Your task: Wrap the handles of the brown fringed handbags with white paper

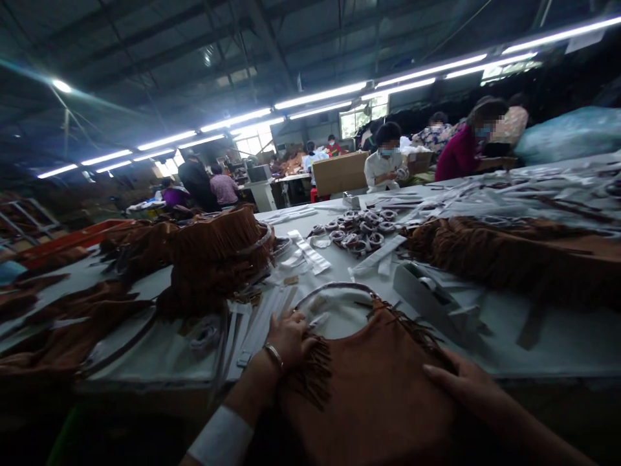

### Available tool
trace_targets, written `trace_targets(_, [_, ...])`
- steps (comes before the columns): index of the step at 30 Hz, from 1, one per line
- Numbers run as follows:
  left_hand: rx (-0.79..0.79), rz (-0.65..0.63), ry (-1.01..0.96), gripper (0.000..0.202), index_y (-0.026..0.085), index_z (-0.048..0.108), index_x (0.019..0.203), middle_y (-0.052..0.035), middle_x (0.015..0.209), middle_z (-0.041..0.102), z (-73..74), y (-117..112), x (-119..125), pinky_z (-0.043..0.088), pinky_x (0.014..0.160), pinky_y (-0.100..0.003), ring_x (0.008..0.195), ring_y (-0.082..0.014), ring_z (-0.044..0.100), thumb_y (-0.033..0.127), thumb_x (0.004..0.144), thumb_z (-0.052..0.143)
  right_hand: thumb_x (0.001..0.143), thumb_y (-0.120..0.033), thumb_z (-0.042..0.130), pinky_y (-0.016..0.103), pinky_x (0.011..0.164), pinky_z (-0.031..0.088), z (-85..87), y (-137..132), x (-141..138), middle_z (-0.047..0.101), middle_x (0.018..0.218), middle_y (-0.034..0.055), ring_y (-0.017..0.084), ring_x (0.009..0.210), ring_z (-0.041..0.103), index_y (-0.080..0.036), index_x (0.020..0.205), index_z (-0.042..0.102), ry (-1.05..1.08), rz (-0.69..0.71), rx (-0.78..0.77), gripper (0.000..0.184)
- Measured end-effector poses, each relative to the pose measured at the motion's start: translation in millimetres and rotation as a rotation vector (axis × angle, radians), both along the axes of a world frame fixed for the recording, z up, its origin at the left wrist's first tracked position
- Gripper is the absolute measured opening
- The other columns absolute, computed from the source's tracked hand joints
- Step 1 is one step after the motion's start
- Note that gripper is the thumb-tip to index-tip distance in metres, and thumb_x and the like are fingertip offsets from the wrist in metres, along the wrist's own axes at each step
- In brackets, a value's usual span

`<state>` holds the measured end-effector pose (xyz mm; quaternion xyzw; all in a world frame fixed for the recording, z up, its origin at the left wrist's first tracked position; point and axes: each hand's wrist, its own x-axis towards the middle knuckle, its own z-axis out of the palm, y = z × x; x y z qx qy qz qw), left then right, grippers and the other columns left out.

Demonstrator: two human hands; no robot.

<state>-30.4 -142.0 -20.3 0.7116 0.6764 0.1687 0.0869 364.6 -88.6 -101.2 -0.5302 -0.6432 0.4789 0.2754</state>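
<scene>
Here's the left hand [290,336] clasping the cloth [369,382] beside its hoop [339,284], the right [463,375] pinching the opposite edge, across the table's [155,349] near side: apparently a straightening step, the next move calling for even tension.

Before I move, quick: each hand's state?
Left hand: partly curled at the left end of the hoop handle; grip unclear.
Right hand: holding the right edge of the brown fringed bag, thumb on top.

left hand [290,338] curls farther forward than right hand [468,380].
</scene>
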Motion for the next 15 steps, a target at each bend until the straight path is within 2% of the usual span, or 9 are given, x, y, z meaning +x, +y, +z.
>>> trace_targets(1, [0.014,0.085,0.041,0.022,0.025,0.076,0.097,-0.0148,0.127,0.066,0.5,-0.9,-6.9,0.027,0.110,-0.069,0.135,-0.0458,0.044,0.035,0.077,0.075,0.075,-0.055,0.066,0.045,0.092,0.058,-3.6,-3.0,3.5,0.076,0.115,0.0124,0.035,0.110,0.070,-0.019,0.116,0.071,-0.018,-0.001,0.013,0.055])
trace_targets(3, [0.003,0.206,0.094,0.027,0.022,0.075,0.105,-0.0166,0.124,0.067,1.8,1.5,-22.0,0.038,0.107,-0.060,0.129,-0.0414,0.051,0.034,0.080,0.072,0.078,-0.055,0.063,0.046,0.094,0.057,-7.8,-8.7,10.2,0.076,0.114,0.0117,0.036,0.111,0.069,-0.020,0.110,0.074,-0.074,0.023,0.053,0.048])
trace_targets(5, [-0.040,0.234,0.089,0.027,0.020,0.074,0.106,-0.0144,0.116,0.070,2.7,9.2,-35.5,0.047,0.103,-0.044,0.118,-0.0322,0.061,0.036,0.085,0.069,0.083,-0.054,0.060,0.047,0.095,0.056,-3.5,-10.5,14.1,0.075,0.117,0.0110,0.035,0.112,0.068,-0.022,0.111,0.073,-0.168,0.053,0.128,0.045])
trace_targets(7, [-0.062,0.230,0.053,0.028,0.018,0.074,0.107,-0.0135,0.114,0.072,2.6,22.3,-44.5,0.049,0.100,-0.035,0.112,-0.0270,0.065,0.037,0.090,0.062,0.085,-0.052,0.058,0.048,0.097,0.055,10.9,-5.4,12.2,0.072,0.122,0.0116,0.034,0.113,0.067,-0.022,0.117,0.071,-0.285,0.046,0.257,0.046])
trace_targets(10, [-0.068,0.274,0.027,0.032,0.014,0.072,0.112,-0.0157,0.119,0.071,-1.0,51.1,-46.9,0.048,0.102,-0.036,0.116,-0.0275,0.064,0.036,0.093,0.059,0.086,-0.048,0.057,0.049,0.104,0.050,41.9,11.7,-6.3,0.067,0.128,0.0159,0.034,0.120,0.062,-0.018,0.117,0.070,-0.408,0.002,0.506,0.045])
trace_targets(12, [-0.094,0.270,0.007,0.031,0.013,0.071,0.113,-0.0158,0.121,0.070,-6.8,73.5,-41.9,0.048,0.102,-0.035,0.117,-0.0264,0.064,0.034,0.092,0.062,0.087,-0.044,0.055,0.048,0.106,0.048,58.4,22.1,-28.6,0.065,0.130,0.0173,0.034,0.122,0.060,-0.016,0.115,0.070,-0.420,0.021,0.612,0.042])
trace_targets(15, [-0.142,0.250,-0.017,0.033,0.014,0.067,0.117,-0.0127,0.120,0.069,-17.7,104.4,-30.9,0.052,0.098,-0.040,0.110,-0.0237,0.066,0.036,0.093,0.066,0.088,-0.037,0.053,0.045,0.103,0.051,65.8,28.0,-65.9,0.066,0.128,0.0143,0.030,0.119,0.062,-0.019,0.115,0.070,-0.375,0.159,0.661,0.036])
